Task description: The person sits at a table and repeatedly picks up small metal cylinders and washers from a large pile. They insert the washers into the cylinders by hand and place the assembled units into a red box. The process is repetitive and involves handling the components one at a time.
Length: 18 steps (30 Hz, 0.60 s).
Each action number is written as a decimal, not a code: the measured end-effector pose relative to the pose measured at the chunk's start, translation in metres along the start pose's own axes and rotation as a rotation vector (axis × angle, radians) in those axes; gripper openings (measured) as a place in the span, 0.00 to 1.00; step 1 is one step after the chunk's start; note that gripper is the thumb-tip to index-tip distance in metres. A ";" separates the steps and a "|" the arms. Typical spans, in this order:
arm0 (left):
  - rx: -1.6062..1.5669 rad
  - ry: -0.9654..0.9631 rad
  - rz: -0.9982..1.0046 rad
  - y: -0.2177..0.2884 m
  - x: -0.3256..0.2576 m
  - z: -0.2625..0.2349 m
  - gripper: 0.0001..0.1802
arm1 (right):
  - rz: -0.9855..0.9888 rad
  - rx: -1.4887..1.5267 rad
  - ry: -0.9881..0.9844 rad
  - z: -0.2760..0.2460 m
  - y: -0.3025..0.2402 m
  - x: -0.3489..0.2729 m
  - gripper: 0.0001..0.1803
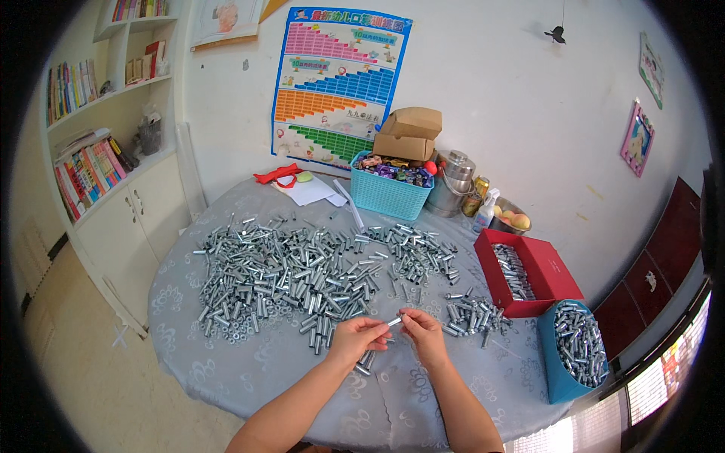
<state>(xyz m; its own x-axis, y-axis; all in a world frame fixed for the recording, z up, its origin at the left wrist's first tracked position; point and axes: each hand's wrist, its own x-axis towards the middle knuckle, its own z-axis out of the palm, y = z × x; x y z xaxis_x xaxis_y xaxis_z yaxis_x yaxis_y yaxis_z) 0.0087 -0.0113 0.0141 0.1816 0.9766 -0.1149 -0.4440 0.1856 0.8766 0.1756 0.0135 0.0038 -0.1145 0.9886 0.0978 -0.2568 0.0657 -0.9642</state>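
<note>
Over the near middle of the table, a short shiny metal sleeve (395,322) is held between my two hands. My left hand (358,341) is closed round its left end, fingers curled. At the other end, the thumb and fingers of my right hand (425,340) pinch it; whether a smaller part sits there too is hidden. Beyond my left hand spreads a large heap of loose metal sleeves and bolts (294,264). Small nuts or washers (236,329) lie along its near left edge. A smaller pile of assembled-looking metal anchors (476,314) lies right of my right hand.
Anchors fill a red box (495,283) and a blue bin (555,370) at the right edge. Behind the heap stand a turquoise basket (389,198), a steel pot (451,189), a spray bottle (485,213) and a fruit bowl (521,228). A grey cloth (302,396) covers the table.
</note>
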 end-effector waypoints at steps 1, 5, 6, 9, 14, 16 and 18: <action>-0.006 0.002 -0.001 0.000 0.000 0.001 0.13 | 0.025 0.024 -0.007 0.000 -0.001 0.000 0.11; -0.032 0.009 0.006 -0.002 0.003 -0.001 0.13 | 0.123 0.080 -0.072 -0.003 -0.007 0.001 0.12; -0.043 0.015 0.014 -0.002 0.003 -0.002 0.13 | 0.097 0.003 -0.037 -0.006 -0.013 0.004 0.12; -0.091 0.056 0.032 -0.001 0.003 -0.006 0.12 | 0.007 -0.271 0.104 -0.027 -0.037 0.020 0.11; -0.144 0.085 0.024 0.000 0.005 0.000 0.11 | -0.170 -0.797 0.236 -0.086 -0.019 0.061 0.10; -0.157 0.089 0.034 -0.001 0.007 -0.003 0.12 | -0.183 -0.966 0.157 -0.079 -0.014 0.071 0.11; -0.174 0.085 0.031 -0.002 0.006 -0.008 0.12 | -0.155 -1.125 0.107 -0.059 -0.013 0.080 0.12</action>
<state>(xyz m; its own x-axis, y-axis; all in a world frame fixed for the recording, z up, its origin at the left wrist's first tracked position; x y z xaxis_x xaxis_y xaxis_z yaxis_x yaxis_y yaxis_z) 0.0038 -0.0045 0.0085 0.0938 0.9865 -0.1343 -0.5945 0.1637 0.7872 0.2260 0.0995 0.0095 -0.0607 0.9621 0.2659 0.7510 0.2195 -0.6228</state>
